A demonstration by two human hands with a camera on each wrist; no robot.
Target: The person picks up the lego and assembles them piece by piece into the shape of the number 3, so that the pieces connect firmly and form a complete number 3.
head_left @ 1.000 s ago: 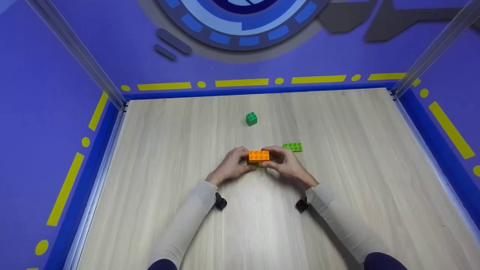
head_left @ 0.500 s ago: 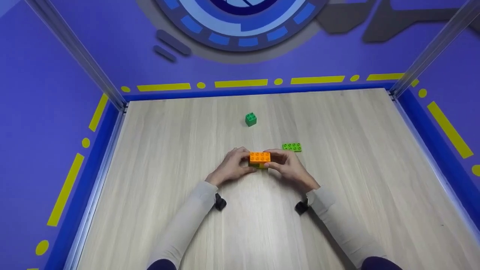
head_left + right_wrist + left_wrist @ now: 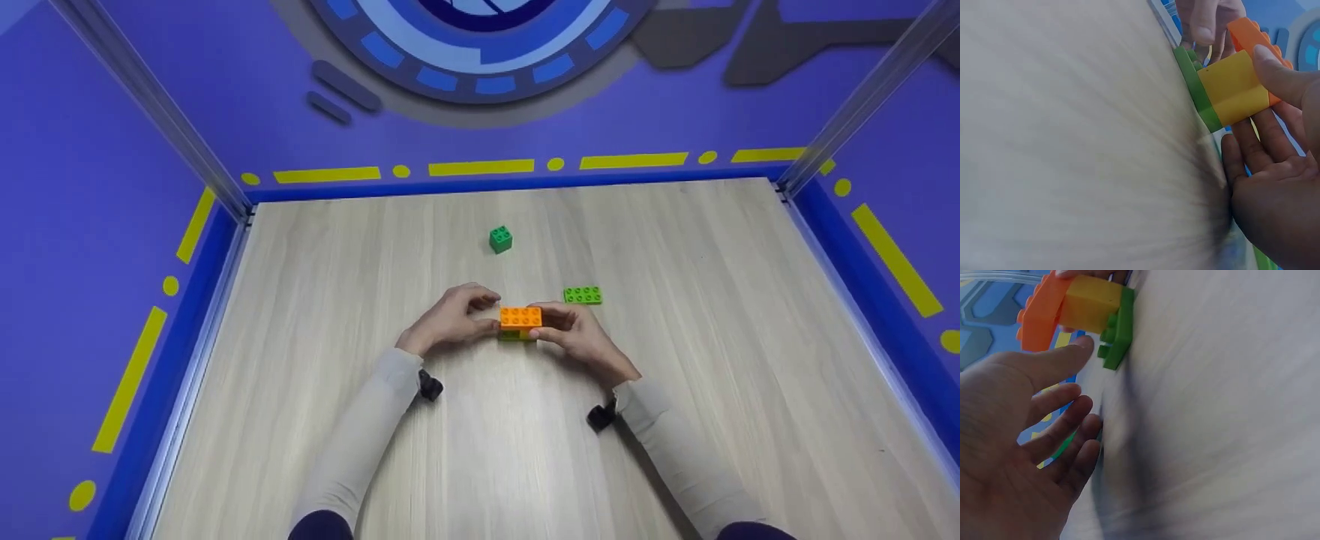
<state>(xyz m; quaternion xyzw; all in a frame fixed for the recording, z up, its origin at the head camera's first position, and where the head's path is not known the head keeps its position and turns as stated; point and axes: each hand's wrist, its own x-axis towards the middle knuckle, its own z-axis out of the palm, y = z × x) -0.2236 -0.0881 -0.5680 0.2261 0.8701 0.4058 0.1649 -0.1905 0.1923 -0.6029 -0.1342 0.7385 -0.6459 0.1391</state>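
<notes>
A small stack of building bricks stands on the table between the two hands. On top is an orange brick [image 3: 520,316], under it a yellow brick [image 3: 1233,87], and at the bottom a thin green brick [image 3: 1198,93]. My right hand [image 3: 581,334] pinches the stack from the right, its thumb on the near side over the orange and yellow bricks. Just left of the stack is my left hand [image 3: 448,318], fingers loosely bent and apart from the bricks. The left wrist view shows nothing between its thumb [image 3: 1067,360] and fingers.
A light green flat brick [image 3: 583,295] lies just beyond the right hand. Farther back stands a dark green brick [image 3: 500,240]. The wooden table [image 3: 337,255] is enclosed by blue printed walls [image 3: 465,142] at the back and sides.
My left hand has let go of the stack and moved a little to the left and away. The right hand keeps its hold on the stack, nearly in place.
</notes>
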